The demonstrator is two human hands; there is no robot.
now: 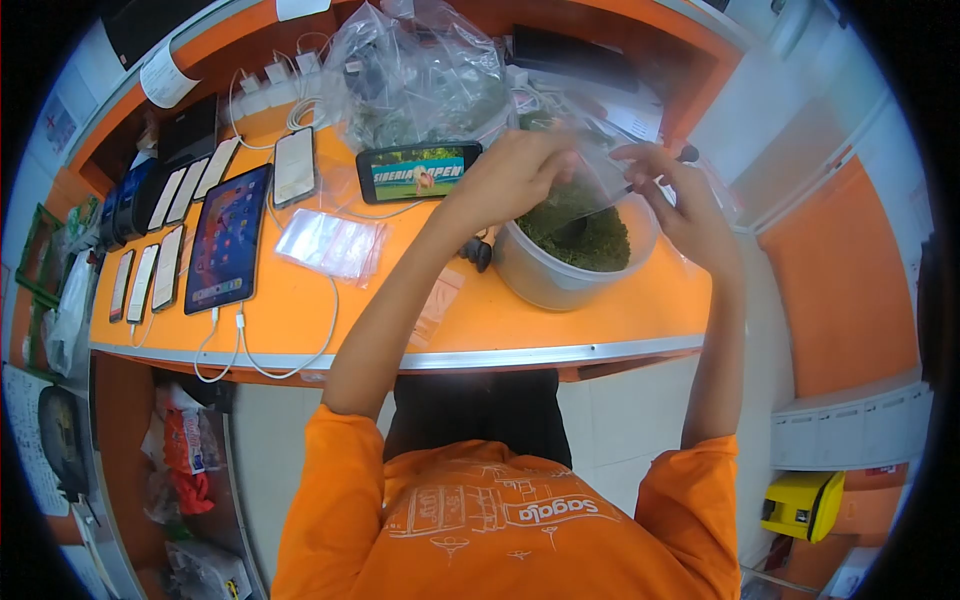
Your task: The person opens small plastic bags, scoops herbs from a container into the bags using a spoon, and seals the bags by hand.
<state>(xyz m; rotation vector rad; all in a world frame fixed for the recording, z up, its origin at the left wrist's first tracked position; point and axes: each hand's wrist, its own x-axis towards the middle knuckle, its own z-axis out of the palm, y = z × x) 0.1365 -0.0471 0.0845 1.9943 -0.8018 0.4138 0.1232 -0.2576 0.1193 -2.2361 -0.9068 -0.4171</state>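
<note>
My left hand (520, 172) is closed on the edge of a small clear plastic bag (602, 176), held up over a round translucent tub (545, 287). Dried green leaf bits (603, 247) partly fill the tub. At the right of the bag, my right hand (690, 200) has its fingers bent round a slim utensil with a dark end (688, 153), perhaps a spoon. The utensil slants down toward the leaf bits, and its lower part is hard to make out. To the left of the tub lies a stack of flat clear zip bags (332, 243).
A phone playing video (418, 172) stands behind my left forearm. A tablet (228, 240), several phones (143, 283) and white charging cables (335, 310) cover the left side. A large clear bag of green material (420, 85) sits at the back. The metal counter edge (500, 356) runs before me.
</note>
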